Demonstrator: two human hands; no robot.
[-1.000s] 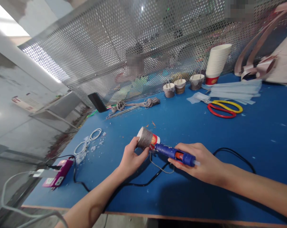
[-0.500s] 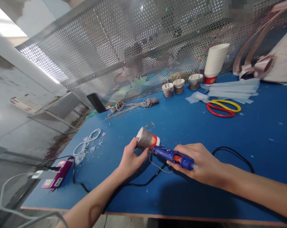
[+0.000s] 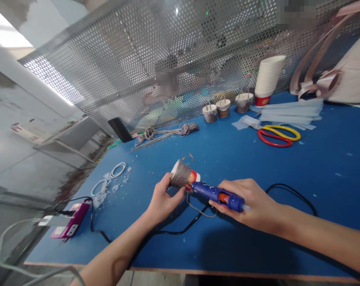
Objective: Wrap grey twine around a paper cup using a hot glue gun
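My left hand [image 3: 163, 198] grips a paper cup [image 3: 181, 174] by its sides, tilted on its side above the table. Grey-brown cord is wound around the cup near its rim, while the red and white base end is bare. From the cup a loose tail of cord [image 3: 199, 211] hangs in a curve. My right hand [image 3: 245, 198] is wrapped around a blue glue gun [image 3: 208, 191], a clear glue stick poking out of its back. The gun's nozzle is at the cup, close to the edge of the winding; whether it touches is hard to tell.
On the blue table [image 3: 233, 159] lie scissors [image 3: 275, 136], pale blue strips [image 3: 291, 113], a cord bundle [image 3: 180, 130] and two white rings [image 3: 118, 169]. Behind them stand wrapped cups [image 3: 223, 109] and a cup stack [image 3: 269, 79]. A purple power strip [image 3: 71, 220] sits left; a black cable [image 3: 180, 231] runs beneath my hands.
Both hands keep nearly the same pose, with the glue gun's nozzle still at the cup. The whole view has shifted very slightly.
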